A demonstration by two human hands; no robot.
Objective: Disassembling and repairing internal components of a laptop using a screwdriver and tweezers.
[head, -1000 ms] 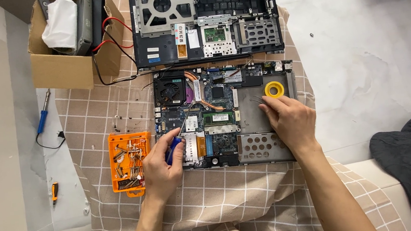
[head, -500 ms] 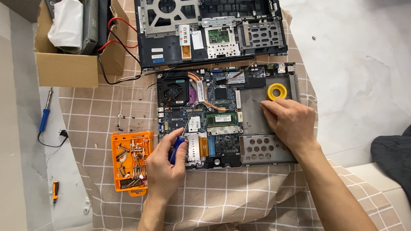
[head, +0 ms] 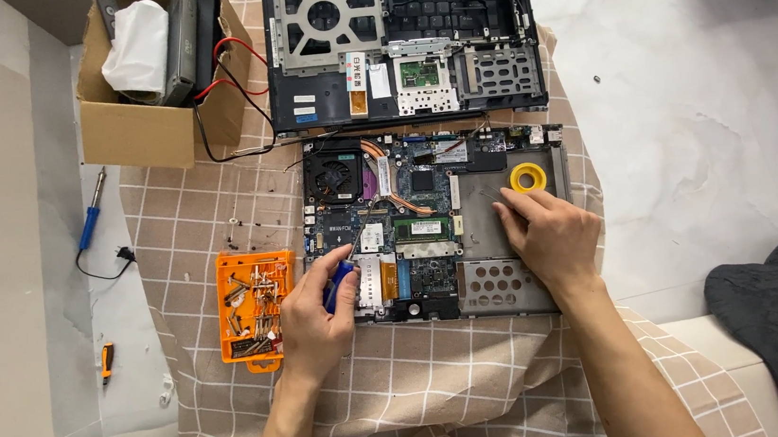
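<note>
- Left hand (head: 315,316): curled tight around a blue-handled screwdriver (head: 338,283), its tip set on the near-left part of the opened laptop base with bare green circuit board (head: 409,231).
- Right hand (head: 548,236): fingers spread flat, pressing on the grey metal plate in the base's right half, holding nothing.
- Small yellow tape roll (head: 529,176): lay on that plate just beyond the right fingertips.
- Laptop base: rested on a beige checked cloth (head: 443,384) over the tabletop.
- Detached dark keyboard frame (head: 400,37): lay touching the base's far edge.
- Orange plastic tray of screwdriver bits (head: 255,303): sat just beside the left hand.
- Brown cardboard box (head: 147,128): stood at the far left, red and black wires trailing out.
- Blue-handled soldering iron (head: 90,219): lay off the cloth, left.
</note>
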